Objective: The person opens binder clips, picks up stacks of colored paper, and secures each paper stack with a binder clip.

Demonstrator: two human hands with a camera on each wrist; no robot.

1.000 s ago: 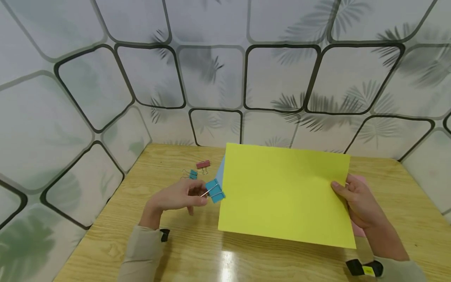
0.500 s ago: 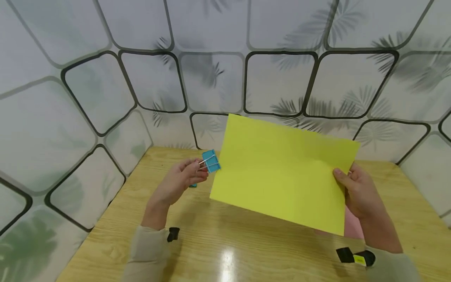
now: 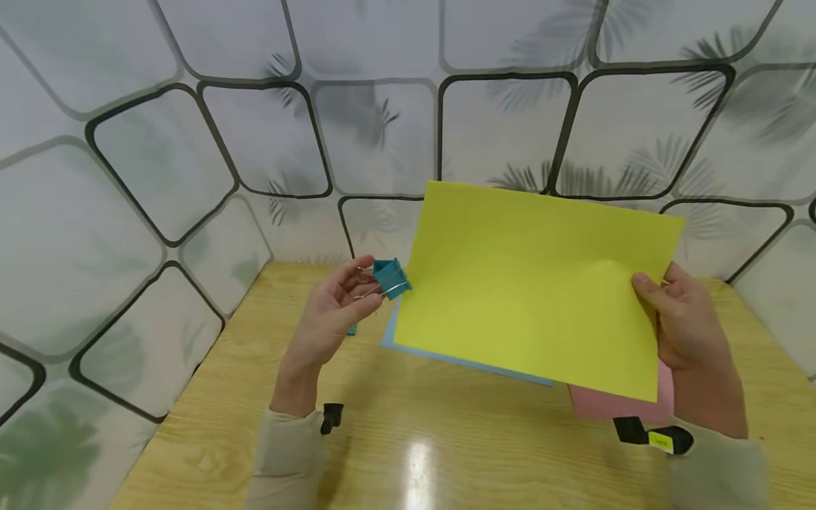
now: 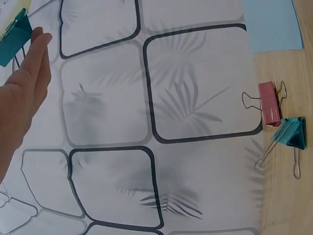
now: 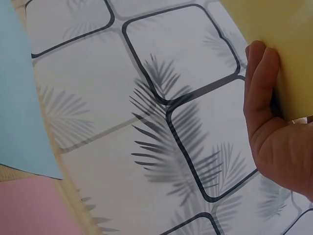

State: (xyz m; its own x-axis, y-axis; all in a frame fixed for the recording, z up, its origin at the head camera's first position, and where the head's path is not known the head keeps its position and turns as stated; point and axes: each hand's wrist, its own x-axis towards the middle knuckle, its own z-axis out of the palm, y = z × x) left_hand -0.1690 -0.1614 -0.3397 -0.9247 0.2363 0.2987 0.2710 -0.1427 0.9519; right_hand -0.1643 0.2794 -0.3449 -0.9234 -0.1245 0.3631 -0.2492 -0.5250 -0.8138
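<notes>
I log one turquoise binder clip (image 3: 392, 278), handles pinched by the left grip (image 3: 334, 304), at the left edge of one rectangular yellow paper sheet (image 3: 529, 290). The right grip (image 3: 688, 322) pinches its right edge above the wooden bench (image 3: 210, 404).

The yellow sheet (image 3: 529, 290) looks like smooth, matt paper, the held teal clip (image 3: 389, 275) at left has shiny metal handles (image 3: 394, 289), and the wood-grained table (image 3: 497, 439) is glossy.

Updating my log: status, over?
Left hand holds blue clip at left edge of yellow sheet. Right hand grips opposite edge. Nothing visibly blocking.
</notes>
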